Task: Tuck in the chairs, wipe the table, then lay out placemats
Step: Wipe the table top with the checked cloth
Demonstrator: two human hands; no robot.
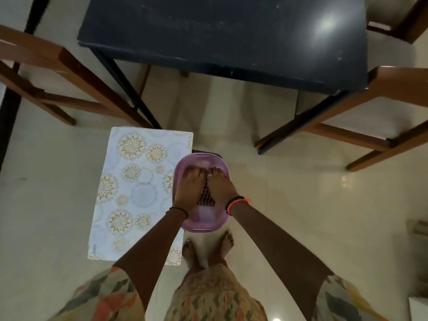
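Head view, the only one supplied; all positions are referred to the purple basket (201, 226), which is noted just ahead of the person's bare feet. A checked cloth (205, 196) is found inside it. The left hand (186, 191) and the right hand (220, 186) are laid palm-down on the cloth, side by side. Whether the fingertips are hooked into the fabric cannot be told. A floral placemat (134, 193) lies just left of the basket. The dark table (222, 38) stands beyond the basket, flanked by a left chair (58, 72) and a right chair (384, 89). The step is judged to be the taking-up of the cloth for wiping. The cloth should be gathered whole and, if wet, wrung over the basket. The basket's support is largely hidden, the table's far edge is cut off, and how far the chairs are tucked in cannot be confirmed.
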